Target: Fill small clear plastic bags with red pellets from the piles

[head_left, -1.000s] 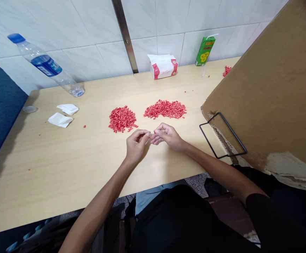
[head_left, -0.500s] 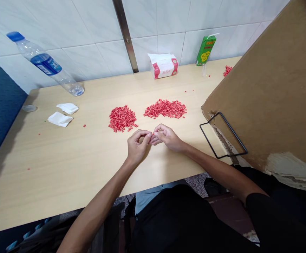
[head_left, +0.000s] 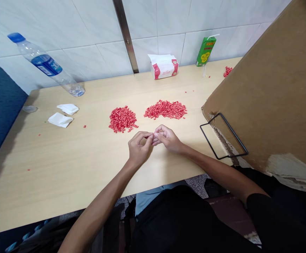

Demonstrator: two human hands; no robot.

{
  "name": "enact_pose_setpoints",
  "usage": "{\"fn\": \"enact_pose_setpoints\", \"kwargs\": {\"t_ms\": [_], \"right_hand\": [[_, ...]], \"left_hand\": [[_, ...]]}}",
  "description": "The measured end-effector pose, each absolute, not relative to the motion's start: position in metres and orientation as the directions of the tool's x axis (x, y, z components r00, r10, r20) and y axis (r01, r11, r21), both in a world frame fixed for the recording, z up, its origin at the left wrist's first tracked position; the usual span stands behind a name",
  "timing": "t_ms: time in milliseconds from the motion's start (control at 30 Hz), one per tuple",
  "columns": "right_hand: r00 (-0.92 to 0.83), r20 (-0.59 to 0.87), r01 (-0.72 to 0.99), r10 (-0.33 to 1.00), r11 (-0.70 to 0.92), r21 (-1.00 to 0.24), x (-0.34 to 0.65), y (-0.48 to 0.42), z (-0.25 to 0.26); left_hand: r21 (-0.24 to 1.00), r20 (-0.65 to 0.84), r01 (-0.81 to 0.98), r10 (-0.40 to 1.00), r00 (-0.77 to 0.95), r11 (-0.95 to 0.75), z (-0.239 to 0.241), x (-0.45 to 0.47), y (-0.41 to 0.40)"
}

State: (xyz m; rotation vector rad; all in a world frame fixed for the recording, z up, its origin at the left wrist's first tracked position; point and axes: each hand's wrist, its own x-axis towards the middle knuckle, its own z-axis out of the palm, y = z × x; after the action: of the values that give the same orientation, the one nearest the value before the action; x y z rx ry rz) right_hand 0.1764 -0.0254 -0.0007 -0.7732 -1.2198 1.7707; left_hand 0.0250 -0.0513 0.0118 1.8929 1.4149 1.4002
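Observation:
My left hand (head_left: pixel 138 147) and my right hand (head_left: pixel 167 138) meet fingertip to fingertip just above the wooden table (head_left: pixel 89 154), both curled in a pinch. A tiny red piece (head_left: pixel 153 135) shows between the fingertips. Just beyond my hands lie two heaps of small red pieces: a left heap (head_left: pixel 122 119) and a right heap (head_left: pixel 165 109). The left heap is the nearer one to my left hand.
A tilted water bottle (head_left: pixel 46 65) leans at the back left, crumpled tissues (head_left: pixel 62 115) below it. A tissue pack (head_left: pixel 163 66) and green drink carton (head_left: pixel 205 51) stand by the tiled wall. A large cardboard sheet (head_left: pixel 271 91) with a black wire frame (head_left: pixel 222 135) stands on the right.
My hands have stayed together in the same spot; the left fingers curled slightly closer to the right fingertips. The heaps are unchanged.

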Motion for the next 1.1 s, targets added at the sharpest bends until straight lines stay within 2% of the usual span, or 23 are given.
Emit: {"fn": "enact_pose_setpoints", "kwargs": {"t_ms": [367,633,933,1100], "right_hand": [[-0.46,-0.011,-0.291,0.888,-0.163,-0.943,0.1745,-0.0288,-0.0015],[-0.458,-0.021,-0.291,0.889,-0.172,-0.941,0.1737,-0.0302,-0.0017],[-0.445,-0.022,-0.284,0.895,-0.165,-0.945,0.1722,-0.0307,-0.003],[-0.428,-0.033,-0.265,0.903,-0.161,-0.951,0.1718,-0.0307,-0.0044]], "left_hand": [[0.698,0.558,0.558,0.829,-0.029,-0.45,0.0093,0.0255,-0.0523],[0.718,0.5,0.567,0.866,-0.017,-0.403,0.0113,0.0248,-0.0521],[0.696,0.548,0.555,0.836,-0.001,-0.455,0.0101,0.0262,-0.0525],[0.699,0.527,0.559,0.85,0.019,-0.446,0.0113,0.025,-0.0524]]}}
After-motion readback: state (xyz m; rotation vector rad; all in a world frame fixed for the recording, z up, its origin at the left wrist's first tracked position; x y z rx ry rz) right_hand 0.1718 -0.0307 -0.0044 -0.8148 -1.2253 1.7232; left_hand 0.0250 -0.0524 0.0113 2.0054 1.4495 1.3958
